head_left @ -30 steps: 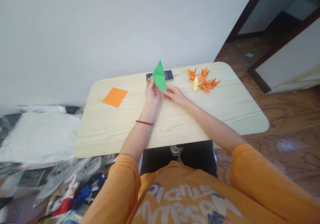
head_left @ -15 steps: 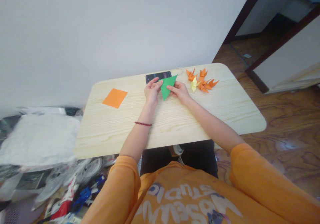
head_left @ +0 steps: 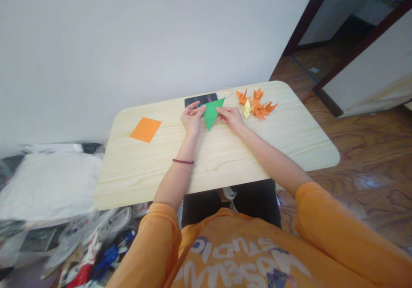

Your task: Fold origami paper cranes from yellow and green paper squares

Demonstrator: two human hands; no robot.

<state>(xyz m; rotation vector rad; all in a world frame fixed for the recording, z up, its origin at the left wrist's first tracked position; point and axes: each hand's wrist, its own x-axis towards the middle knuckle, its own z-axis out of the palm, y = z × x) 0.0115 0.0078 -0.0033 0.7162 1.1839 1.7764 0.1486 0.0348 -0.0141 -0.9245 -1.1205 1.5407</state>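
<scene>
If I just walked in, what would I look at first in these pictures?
Your eye would probably jump to the bright green paper triangle near the far edge of the wooden table, pinched between the person's left hand and right hand. Just to its right sits a little heap of orange and yellow folded paper cranes. Farther left on the table lies a flat orange paper square.
</scene>
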